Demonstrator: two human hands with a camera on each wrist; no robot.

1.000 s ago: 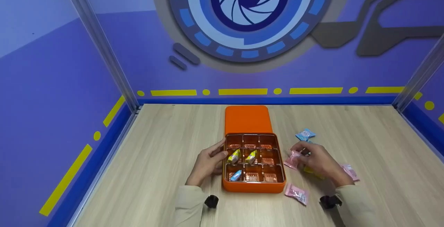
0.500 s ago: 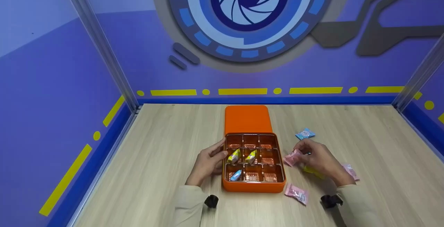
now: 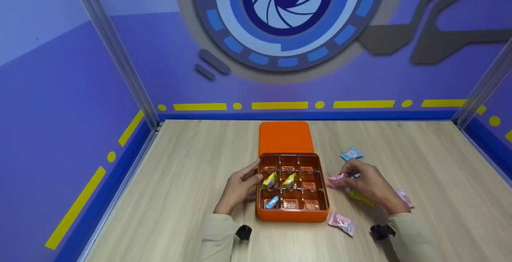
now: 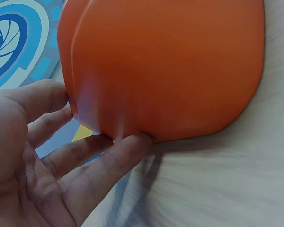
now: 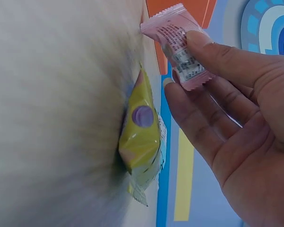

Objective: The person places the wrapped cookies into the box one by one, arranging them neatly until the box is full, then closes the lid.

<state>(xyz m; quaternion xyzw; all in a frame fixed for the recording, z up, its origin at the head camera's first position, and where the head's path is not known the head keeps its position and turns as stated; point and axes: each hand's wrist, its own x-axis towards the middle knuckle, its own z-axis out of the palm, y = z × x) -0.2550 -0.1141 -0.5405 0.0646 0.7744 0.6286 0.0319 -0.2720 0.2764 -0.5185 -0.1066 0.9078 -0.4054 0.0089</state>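
Note:
An orange box (image 3: 294,215) with a clear divided tray stands in the middle of the table. Two yellow wrapped candies (image 3: 270,180) occupy its middle row, left and centre; a blue wrapped candy (image 3: 272,202) is in the front left compartment. My left hand (image 3: 238,186) rests its fingertips against the box's left side, fingers fairly straight in the left wrist view. Between thumb and fingers, my right hand (image 3: 368,182) pinches a pink wrapped candy (image 5: 180,47), just right of the box. Below that hand lies another yellow candy (image 5: 141,130), partly hidden in the head view.
The orange lid (image 3: 285,138) lies behind the box. To the right, a blue candy (image 3: 352,154) lies at the back, one pink candy (image 3: 342,224) near the box's front corner, and another pink candy (image 3: 405,198) beyond my right wrist. Printed panels surround the table.
My right hand has shifted slightly, and the pink candy in it has lifted and tilted a little. The left hand and the box have stayed put.

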